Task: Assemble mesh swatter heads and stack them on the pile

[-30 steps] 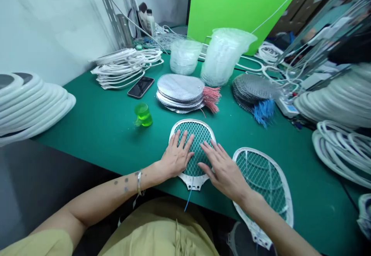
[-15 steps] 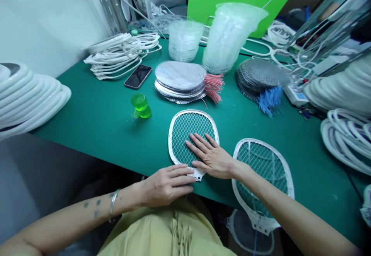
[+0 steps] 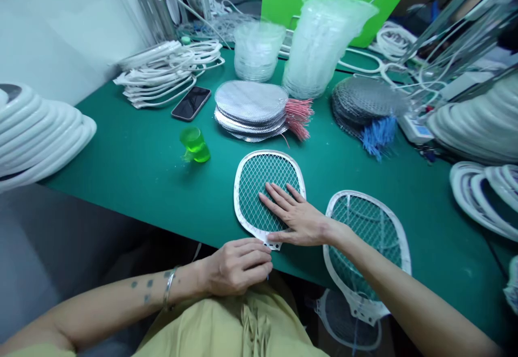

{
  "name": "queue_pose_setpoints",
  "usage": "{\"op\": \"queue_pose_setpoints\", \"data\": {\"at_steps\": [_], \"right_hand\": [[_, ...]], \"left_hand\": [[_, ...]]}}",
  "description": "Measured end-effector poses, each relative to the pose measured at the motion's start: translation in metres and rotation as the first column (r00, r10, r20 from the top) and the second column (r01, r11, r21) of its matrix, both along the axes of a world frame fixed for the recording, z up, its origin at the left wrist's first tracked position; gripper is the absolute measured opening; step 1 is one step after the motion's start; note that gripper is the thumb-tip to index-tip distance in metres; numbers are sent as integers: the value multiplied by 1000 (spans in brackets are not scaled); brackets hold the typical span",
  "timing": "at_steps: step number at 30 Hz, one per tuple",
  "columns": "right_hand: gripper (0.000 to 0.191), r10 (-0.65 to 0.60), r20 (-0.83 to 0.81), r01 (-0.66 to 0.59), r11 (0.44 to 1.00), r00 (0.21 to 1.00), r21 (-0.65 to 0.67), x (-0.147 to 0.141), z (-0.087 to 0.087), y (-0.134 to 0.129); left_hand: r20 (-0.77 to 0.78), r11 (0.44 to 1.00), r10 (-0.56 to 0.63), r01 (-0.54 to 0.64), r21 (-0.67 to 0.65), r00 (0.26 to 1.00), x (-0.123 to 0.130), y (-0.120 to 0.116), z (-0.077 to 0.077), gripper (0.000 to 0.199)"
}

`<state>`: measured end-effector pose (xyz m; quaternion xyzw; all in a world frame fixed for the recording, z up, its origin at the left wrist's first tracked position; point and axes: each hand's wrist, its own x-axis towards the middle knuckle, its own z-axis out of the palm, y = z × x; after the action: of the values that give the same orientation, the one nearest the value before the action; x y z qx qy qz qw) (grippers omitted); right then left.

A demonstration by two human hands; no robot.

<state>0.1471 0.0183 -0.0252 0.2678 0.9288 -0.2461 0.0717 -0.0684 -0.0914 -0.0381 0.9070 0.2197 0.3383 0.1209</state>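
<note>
A fly-swatter head with a white plastic frame and green-tinted wire mesh [image 3: 253,195] lies flat on the green mat. My right hand [image 3: 295,219] rests flat on its mesh, fingers spread. My left hand [image 3: 237,267] is curled over the frame's narrow neck at the table's edge, with a blue wire end [image 3: 267,276] showing just below the fingers. Part of the neck is hidden under that hand. A second swatter frame [image 3: 366,222] lies to the right, overhanging the table edge, under my right forearm.
The green mat [image 3: 133,184] holds a green cup [image 3: 195,145], a phone [image 3: 191,103], a mesh stack with pink wires [image 3: 251,103], and grey mesh with blue wires [image 3: 364,101]. Clear plastic stacks [image 3: 324,44] stand behind. White frames [image 3: 36,136] pile at left.
My left hand has slid off the mesh, down to the frame's neck at the table edge. My right hand has shifted along the mesh toward the swatter's lower part.
</note>
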Motion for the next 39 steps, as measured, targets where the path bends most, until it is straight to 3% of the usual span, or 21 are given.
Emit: {"op": "queue_pose_setpoints", "data": {"at_steps": [4, 8, 18, 22, 26, 31, 36, 39], "right_hand": [[89, 16, 37, -16, 1000, 999, -15, 0, 2, 2], [87, 30, 52, -28, 999, 998, -41, 0, 6, 4], [90, 22, 64, -19, 999, 998, -35, 0, 4, 3], [91, 22, 75, -20, 1000, 997, -21, 0, 3, 3], [94, 14, 83, -12, 1000, 996, -26, -1, 1, 4], [93, 13, 72, -12, 1000, 997, -26, -1, 0, 4], [94, 17, 78, -15, 1000, 997, -26, -1, 2, 4], [93, 17, 76, -15, 1000, 997, -27, -2, 3, 4]], "left_hand": [[70, 993, 118, -118, -12, 991, 19, -3, 3, 18], [97, 988, 153, -153, -7, 983, 28, -7, 0, 18], [103, 993, 119, -117, -24, 988, 21, -9, -13, 21], [142, 983, 130, -109, -151, 981, 23, -6, -9, 22], [144, 910, 248, -179, -374, 958, 25, -5, 0, 14], [141, 967, 133, -97, -233, 981, 21, -8, 2, 18], [163, 915, 203, -128, -382, 966, 25, -11, 2, 19], [185, 931, 190, -117, -346, 964, 28, -10, 1, 19]]}}
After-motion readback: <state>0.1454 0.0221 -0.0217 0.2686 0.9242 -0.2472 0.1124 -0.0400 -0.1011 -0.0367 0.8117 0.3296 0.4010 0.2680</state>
